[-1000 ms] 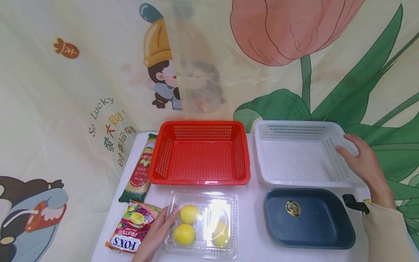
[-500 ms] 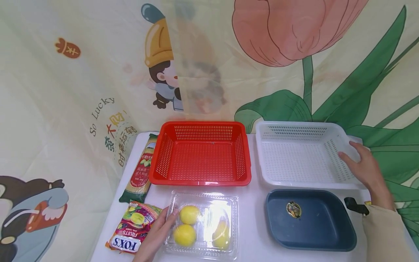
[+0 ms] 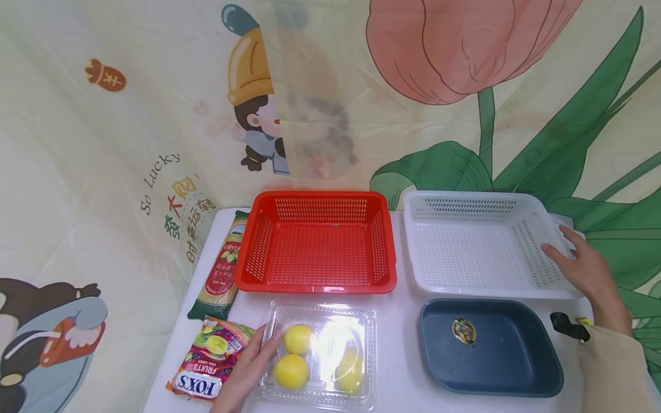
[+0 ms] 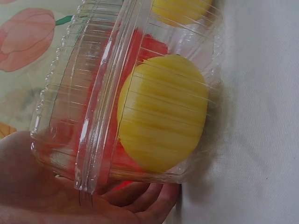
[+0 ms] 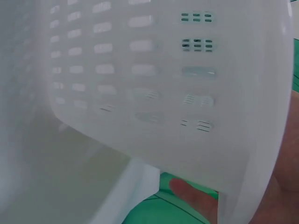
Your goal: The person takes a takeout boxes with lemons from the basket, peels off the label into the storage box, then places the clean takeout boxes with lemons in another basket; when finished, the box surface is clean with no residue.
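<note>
A clear plastic clamshell box (image 3: 322,312) stands at the front of the table, with yellow lemons (image 3: 291,370) inside. My left hand (image 3: 248,367) holds the box's left edge, its thumb over the lid. In the left wrist view its fingers (image 4: 149,203) lie along the box's side, partly hidden behind it. At the back right, my right hand (image 3: 594,272) grips the right rim of a white plastic basket (image 3: 465,241), thumb toward the inside. The right wrist view shows the basket's slotted wall (image 5: 196,154) hiding most of that hand.
Left of the white basket stands a red slotted basket (image 3: 315,288). A dark blue tub (image 3: 496,361) with a round sticker sits in front of the white one. A pasta packet (image 3: 219,275) and a Fox's candy bag (image 3: 206,358) lie along the left edge.
My right hand has shifted slightly right and toward me along the white basket's right side. My left hand and the clear box stay in place.
</note>
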The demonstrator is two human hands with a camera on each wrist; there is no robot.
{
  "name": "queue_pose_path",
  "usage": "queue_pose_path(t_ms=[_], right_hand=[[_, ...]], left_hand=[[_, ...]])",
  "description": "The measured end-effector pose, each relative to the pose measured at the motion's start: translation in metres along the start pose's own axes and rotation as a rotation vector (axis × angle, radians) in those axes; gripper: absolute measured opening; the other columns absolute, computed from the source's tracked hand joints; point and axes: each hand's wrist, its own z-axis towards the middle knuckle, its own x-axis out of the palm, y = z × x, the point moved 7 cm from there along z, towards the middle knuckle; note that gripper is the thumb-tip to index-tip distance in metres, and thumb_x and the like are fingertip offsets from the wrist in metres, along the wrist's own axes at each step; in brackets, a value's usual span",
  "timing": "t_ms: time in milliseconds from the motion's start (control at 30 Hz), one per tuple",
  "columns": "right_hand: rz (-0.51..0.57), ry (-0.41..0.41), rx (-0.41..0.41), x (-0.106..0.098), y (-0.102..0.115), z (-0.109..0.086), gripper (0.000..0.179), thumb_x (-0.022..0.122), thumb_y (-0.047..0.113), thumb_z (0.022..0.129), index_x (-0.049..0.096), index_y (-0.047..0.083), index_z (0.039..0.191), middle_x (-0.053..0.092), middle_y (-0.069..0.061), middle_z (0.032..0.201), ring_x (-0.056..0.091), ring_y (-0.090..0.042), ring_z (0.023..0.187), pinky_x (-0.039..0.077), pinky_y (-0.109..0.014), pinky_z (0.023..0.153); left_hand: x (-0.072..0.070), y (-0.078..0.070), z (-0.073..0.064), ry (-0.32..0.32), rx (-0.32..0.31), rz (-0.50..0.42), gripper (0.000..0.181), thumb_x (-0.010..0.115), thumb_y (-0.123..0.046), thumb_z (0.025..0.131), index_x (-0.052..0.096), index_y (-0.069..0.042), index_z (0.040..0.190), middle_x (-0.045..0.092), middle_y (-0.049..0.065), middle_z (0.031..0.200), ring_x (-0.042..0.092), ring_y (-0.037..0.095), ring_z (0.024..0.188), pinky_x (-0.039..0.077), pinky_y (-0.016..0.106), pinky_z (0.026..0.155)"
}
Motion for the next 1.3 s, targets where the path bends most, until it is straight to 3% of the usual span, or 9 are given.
queue_pose_path(t_ms=[67,167,467,667,800,933,1100,1300], right_hand=[[-0.013,0.007,-0.003,0.001,-0.001,0.000,0.085,0.046,0.047,0.104,0.002,0.003,0.161,0.030,-0.052,0.143,0.046,-0.067,0.113,0.048,-0.034,0.057],[-0.025,0.014,-0.015,0.002,-0.002,-0.001,0.084,0.046,0.046,0.104,0.001,0.004,0.161,0.030,-0.053,0.142,0.052,-0.064,0.105,0.044,-0.028,0.057],[-0.015,0.010,-0.020,0.004,-0.008,0.000,0.083,0.046,0.046,0.104,0.001,0.006,0.162,0.024,-0.052,0.147,0.056,-0.058,0.098,0.043,-0.028,0.057],[-0.009,0.012,-0.023,0.005,-0.007,0.000,0.083,0.046,0.047,0.104,0.001,0.006,0.162,0.022,-0.051,0.148,0.055,-0.058,0.099,0.043,-0.028,0.057],[-0.014,0.009,-0.023,0.005,-0.007,0.000,0.083,0.046,0.046,0.104,0.001,0.007,0.162,0.020,-0.051,0.149,0.054,-0.059,0.100,0.042,-0.027,0.058],[-0.024,0.008,-0.021,0.005,-0.006,0.000,0.082,0.045,0.046,0.104,0.002,0.006,0.162,0.019,-0.051,0.150,0.051,-0.061,0.101,0.040,-0.026,0.059],[-0.020,0.011,-0.024,0.007,-0.005,-0.001,0.082,0.045,0.046,0.105,0.002,0.006,0.162,0.019,-0.051,0.149,0.051,-0.060,0.100,0.041,-0.026,0.058],[-0.017,0.006,-0.024,0.008,-0.006,-0.001,0.082,0.045,0.046,0.105,0.002,0.006,0.162,0.022,-0.052,0.148,0.054,-0.060,0.098,0.044,-0.028,0.056]], left_hand=[[0.000,-0.001,0.000,-0.003,0.008,-0.005,0.097,0.046,-0.076,0.093,0.020,-0.014,0.162,0.024,0.024,0.165,0.028,0.053,0.147,0.030,0.077,0.108],[-0.001,-0.002,-0.001,-0.008,0.033,-0.010,0.096,0.050,-0.074,0.093,0.021,-0.014,0.162,0.022,0.023,0.166,0.018,0.053,0.150,0.026,0.076,0.112],[0.000,-0.006,-0.003,-0.003,0.057,-0.046,0.100,0.056,-0.072,0.090,0.017,-0.016,0.163,0.016,0.022,0.168,0.010,0.051,0.152,0.023,0.072,0.116],[0.001,-0.009,-0.006,0.002,0.082,-0.067,0.094,0.057,-0.065,0.094,0.016,-0.018,0.163,0.012,0.020,0.169,0.005,0.052,0.153,0.017,0.074,0.116],[0.002,-0.010,-0.006,0.013,0.102,-0.077,0.089,0.056,-0.061,0.096,0.016,-0.019,0.163,0.011,0.019,0.170,0.006,0.052,0.153,0.019,0.076,0.114],[0.004,-0.009,-0.006,0.028,0.094,-0.078,0.088,0.054,-0.064,0.096,0.011,-0.028,0.164,0.007,0.016,0.171,0.005,0.053,0.153,0.021,0.076,0.113],[0.006,-0.010,-0.005,0.041,0.126,-0.051,0.086,0.052,-0.065,0.097,0.000,-0.043,0.162,-0.003,0.008,0.173,-0.002,0.049,0.155,0.012,0.077,0.114],[0.007,-0.012,-0.006,0.052,0.149,-0.057,0.083,0.051,-0.062,0.099,-0.001,-0.046,0.161,-0.006,0.005,0.173,-0.005,0.046,0.156,0.011,0.076,0.114]])
